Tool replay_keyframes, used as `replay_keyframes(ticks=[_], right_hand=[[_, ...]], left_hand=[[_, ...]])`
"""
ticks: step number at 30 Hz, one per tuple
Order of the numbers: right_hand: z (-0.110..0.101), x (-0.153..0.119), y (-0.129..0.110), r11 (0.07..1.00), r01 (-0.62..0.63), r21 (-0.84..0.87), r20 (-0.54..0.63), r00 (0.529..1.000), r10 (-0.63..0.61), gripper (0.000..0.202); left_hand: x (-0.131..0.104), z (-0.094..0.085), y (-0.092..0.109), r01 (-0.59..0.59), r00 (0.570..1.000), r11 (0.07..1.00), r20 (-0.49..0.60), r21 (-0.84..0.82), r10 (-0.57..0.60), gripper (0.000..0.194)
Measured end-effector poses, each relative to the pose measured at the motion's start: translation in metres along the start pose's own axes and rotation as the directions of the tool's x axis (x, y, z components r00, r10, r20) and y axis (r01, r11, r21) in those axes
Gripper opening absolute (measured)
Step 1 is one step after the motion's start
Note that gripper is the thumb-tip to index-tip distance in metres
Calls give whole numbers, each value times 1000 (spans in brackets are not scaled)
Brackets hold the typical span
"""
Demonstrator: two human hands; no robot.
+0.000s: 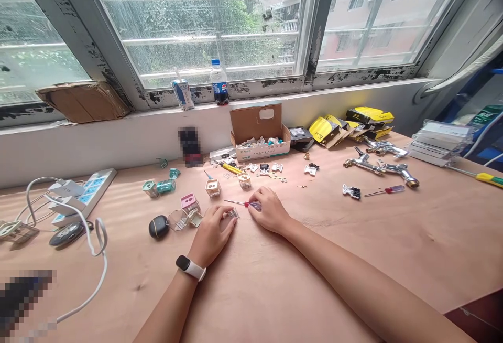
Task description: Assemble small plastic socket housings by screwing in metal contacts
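Observation:
My left hand (214,227), with a white-banded watch on the wrist, rests on the table with fingers closed around a small clear part (234,213). The part's kind is too small to tell. In my right hand (270,211) is a screwdriver (254,205) with a clear and red handle, its thin shaft pointing left above the left fingertips. Left of my left hand lie a cream piece (194,218), a clear hexagonal shell (177,220) and a pink two-holed block (190,202) that looks like a pencil sharpener. Two cream ones (213,188) stand beyond the hands.
At the back stands an open cardboard box (261,149) of small parts. Metal taps (379,167), yellow-black packages (334,130) and another screwdriver (385,191) lie right. Left are a black rounded case (158,226), green pieces (166,185), a power strip (86,196) and white cables (102,275).

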State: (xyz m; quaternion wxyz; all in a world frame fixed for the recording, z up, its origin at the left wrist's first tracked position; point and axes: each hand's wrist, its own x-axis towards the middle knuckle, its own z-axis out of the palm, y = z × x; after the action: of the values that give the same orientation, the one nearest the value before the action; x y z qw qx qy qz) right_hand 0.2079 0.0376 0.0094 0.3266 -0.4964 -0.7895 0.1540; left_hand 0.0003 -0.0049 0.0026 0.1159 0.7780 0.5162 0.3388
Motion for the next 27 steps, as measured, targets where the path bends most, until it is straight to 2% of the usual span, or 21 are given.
replay_keyframes(ticks=[17, 27], right_hand=[[1, 0, 2, 999, 2, 37, -21, 1000, -2, 8], [2, 1, 3, 996, 9, 88, -54, 999, -4, 11]], left_hand=[[0, -1, 1, 23, 998, 999, -66, 32, -21, 26], [2, -3, 2, 57, 991, 998, -120, -27, -60, 26]])
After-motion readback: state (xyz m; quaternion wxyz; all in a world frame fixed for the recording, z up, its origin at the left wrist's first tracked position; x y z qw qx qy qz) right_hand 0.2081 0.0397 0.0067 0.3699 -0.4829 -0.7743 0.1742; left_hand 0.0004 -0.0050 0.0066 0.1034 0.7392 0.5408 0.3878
